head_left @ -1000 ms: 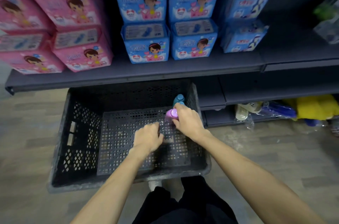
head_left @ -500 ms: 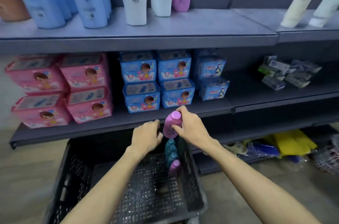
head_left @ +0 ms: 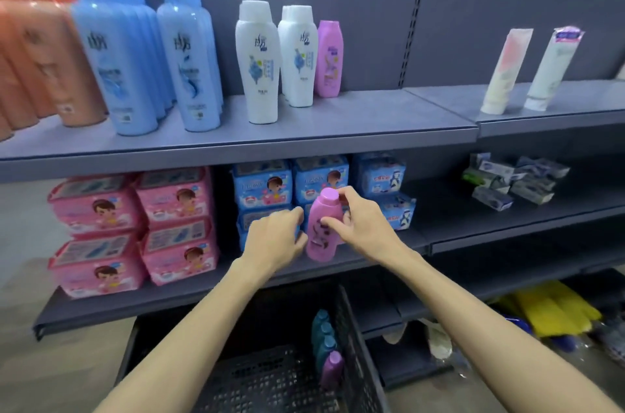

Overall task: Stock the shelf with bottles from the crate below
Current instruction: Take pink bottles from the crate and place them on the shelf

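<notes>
Gripping the purple bottle [head_left: 321,226] upright, the right hand [head_left: 362,226] holds it beside the loosely curled, empty left hand [head_left: 274,236].

I see a purple bottle [head_left: 321,226] with dark label print, a black perforated crate [head_left: 358,362] with teal bottles [head_left: 324,338], pink packs [head_left: 135,226] left, blue packs [head_left: 263,189], grey shelf [head_left: 236,145], yellow stuff [head_left: 548,314] far right.

No lettering resolves. White bottles [head_left: 258,64] and blue bottles [head_left: 189,54] on the upper shelf carry a dark two-character logo, too blurred to make out. Blue packs [head_left: 262,186] show faint script, unreadable. Pink held bottle [head_left: 321,226]: label art only.
</notes>
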A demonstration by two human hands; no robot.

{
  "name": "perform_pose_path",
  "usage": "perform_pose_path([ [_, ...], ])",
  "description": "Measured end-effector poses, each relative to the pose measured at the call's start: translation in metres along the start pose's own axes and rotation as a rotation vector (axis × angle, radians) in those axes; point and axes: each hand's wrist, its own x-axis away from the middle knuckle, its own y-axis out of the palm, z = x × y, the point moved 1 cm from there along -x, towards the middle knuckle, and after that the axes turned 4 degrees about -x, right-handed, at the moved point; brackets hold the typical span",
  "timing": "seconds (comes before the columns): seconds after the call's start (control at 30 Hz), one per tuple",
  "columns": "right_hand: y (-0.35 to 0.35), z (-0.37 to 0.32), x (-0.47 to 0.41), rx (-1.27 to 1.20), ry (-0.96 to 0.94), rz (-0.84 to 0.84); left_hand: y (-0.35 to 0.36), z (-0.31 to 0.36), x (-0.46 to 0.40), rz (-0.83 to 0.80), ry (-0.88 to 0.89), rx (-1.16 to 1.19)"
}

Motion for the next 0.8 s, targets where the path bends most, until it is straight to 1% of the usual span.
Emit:
perform_pose_path([
  [0.1,-0.020,-0.019,-0.011,0.002,-0.051,0.043,-0.028,0.006,-0.014,0.068,0.056,-0.038],
  [0.5,-0.114,-0.078,-0.067,-0.031,-0.232,0.178,-0.128,0.023,-0.074,0.272,0.159,-0.076],
  [0.8,-0.153,-0.092,-0.109,-0.036,-0.254,0.201,-0.171,0.032,-0.121,0.340,0.165,-0.138],
])
